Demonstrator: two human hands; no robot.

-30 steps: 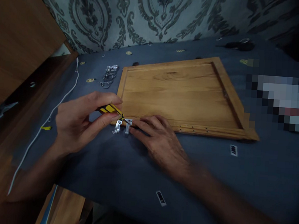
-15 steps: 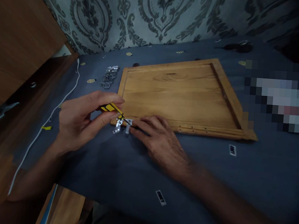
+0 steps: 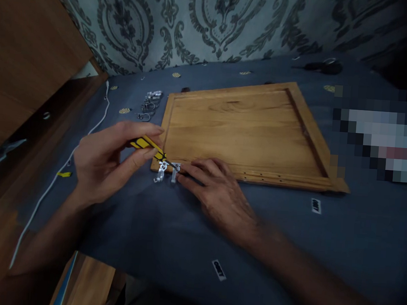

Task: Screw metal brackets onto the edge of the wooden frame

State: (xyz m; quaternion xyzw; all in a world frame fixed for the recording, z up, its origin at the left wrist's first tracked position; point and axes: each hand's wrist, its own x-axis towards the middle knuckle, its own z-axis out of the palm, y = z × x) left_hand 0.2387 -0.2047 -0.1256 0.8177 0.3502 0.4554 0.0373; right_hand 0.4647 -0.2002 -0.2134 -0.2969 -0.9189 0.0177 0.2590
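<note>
My left hand [image 3: 110, 160] is closed round a yellow-and-black screwdriver [image 3: 147, 146], its tip pointing at a small metal hook bracket [image 3: 167, 170] at the near left corner of a wooden panel [image 3: 246, 132]. My right hand [image 3: 215, 190] rests on the blue cloth, its fingertips pressed against the bracket and the panel's near edge. The panel lies flat with its raised frame up; small holes show along its near rail.
More metal hooks [image 3: 149, 104] lie in a cluster left of the panel. A white cable [image 3: 86, 132] runs along the cloth's left side. A dark tool [image 3: 323, 65] lies at the far right. Wooden furniture [image 3: 24, 65] stands at left, patterned wallpaper behind.
My left hand has drawn slightly left with the screwdriver tilted a bit lower. My right hand stays on the bracket.
</note>
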